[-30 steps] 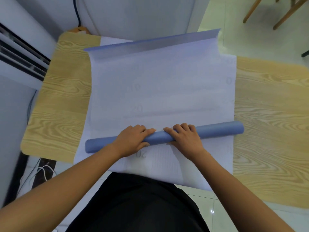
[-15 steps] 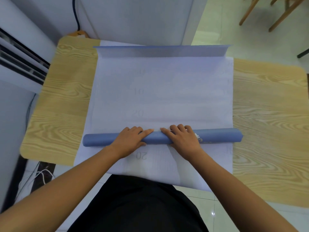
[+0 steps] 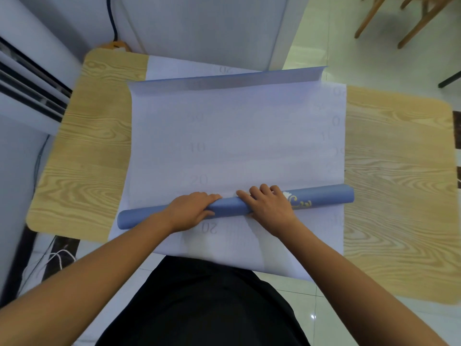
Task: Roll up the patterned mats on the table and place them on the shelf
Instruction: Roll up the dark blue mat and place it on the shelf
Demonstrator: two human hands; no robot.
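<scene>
A blue mat roll lies across the near part of the table, with a gold and white pattern showing right of my right hand. The unrolled rest of this mat stretches away, pale side up with faint numbers, and its far edge curls up blue. My left hand grips the roll left of its middle, fingers over the top and thumb on the near side. My right hand holds it just to the right, fingers curled over the top. A second pale mat lies underneath.
The wooden table shows bare on both sides of the mats. A white unit stands at the left, a white wall panel and a black cable behind. Wooden chair legs stand on the tiled floor at the far right.
The roll has turned under both hands, and a gold and white pattern has come up on its right part. Both hands stay on the roll's middle.
</scene>
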